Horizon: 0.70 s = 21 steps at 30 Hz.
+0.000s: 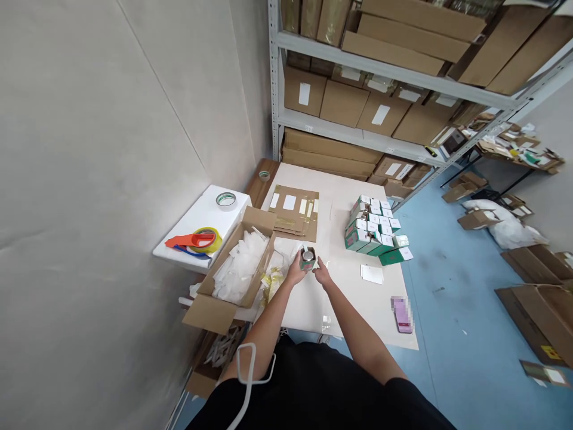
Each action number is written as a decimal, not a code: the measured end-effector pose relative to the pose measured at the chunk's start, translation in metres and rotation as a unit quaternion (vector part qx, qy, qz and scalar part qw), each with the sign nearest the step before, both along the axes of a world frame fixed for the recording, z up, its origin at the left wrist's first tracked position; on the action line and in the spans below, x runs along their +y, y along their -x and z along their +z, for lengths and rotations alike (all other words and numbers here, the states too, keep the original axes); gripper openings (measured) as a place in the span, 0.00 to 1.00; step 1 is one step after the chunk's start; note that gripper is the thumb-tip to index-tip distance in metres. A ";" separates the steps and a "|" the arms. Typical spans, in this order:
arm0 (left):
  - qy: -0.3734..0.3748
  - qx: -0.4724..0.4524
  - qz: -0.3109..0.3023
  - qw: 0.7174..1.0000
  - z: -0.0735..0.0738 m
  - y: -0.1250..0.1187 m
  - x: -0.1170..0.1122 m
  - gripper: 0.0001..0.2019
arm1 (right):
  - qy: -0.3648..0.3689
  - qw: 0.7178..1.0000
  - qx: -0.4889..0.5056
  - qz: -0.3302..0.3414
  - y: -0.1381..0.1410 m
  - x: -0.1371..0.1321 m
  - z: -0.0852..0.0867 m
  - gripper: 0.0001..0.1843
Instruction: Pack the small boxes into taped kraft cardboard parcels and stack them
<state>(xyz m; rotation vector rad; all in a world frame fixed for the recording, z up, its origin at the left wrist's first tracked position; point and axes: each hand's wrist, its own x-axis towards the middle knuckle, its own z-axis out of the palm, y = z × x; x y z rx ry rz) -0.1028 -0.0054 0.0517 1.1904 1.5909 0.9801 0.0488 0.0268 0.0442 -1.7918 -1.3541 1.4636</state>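
Observation:
A small green carton with its top open stands between my hands above the white table. A round, silvery-topped item sits inside it; its kind cannot be made out. My left hand is closed around the carton's left side. At the right side, my right hand grips the carton too, with its thumb pointing up along the edge. Some of the fingers are hidden. Several green-and-white cartons are grouped to the right on the tabletop.
Left of my hands, a cardboard box holds white plastic wrapping. A tape dispenser and tape roll lie on a white foam block. Flattened cardboard, white cards and a purple item lie on the table. Shelving stands behind.

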 end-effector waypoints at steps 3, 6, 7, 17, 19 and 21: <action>-0.010 -0.046 0.046 0.998 0.014 0.009 -0.008 0.47 | -0.069 0.997 -0.039 -0.002 -0.002 -0.009 0.008 0.43; -0.074 -0.086 0.115 0.987 0.038 0.024 -0.015 0.39 | -0.145 0.987 -0.053 0.052 0.004 -0.022 0.016 0.31; -0.097 -0.092 0.142 0.981 0.048 0.031 -0.017 0.37 | -0.161 0.983 -0.058 0.073 0.008 -0.027 0.018 0.28; -0.201 -0.120 0.301 0.925 0.118 0.131 -0.073 0.29 | -0.309 0.900 -0.021 0.308 0.151 -0.017 0.081 0.18; -0.198 -0.106 0.338 0.914 0.118 0.151 -0.093 0.29 | -0.332 0.874 -0.009 0.354 0.201 -0.013 0.097 0.15; -0.192 -0.081 0.386 0.898 0.113 0.170 -0.115 0.29 | -0.352 0.855 0.011 0.381 0.251 -0.015 0.109 0.18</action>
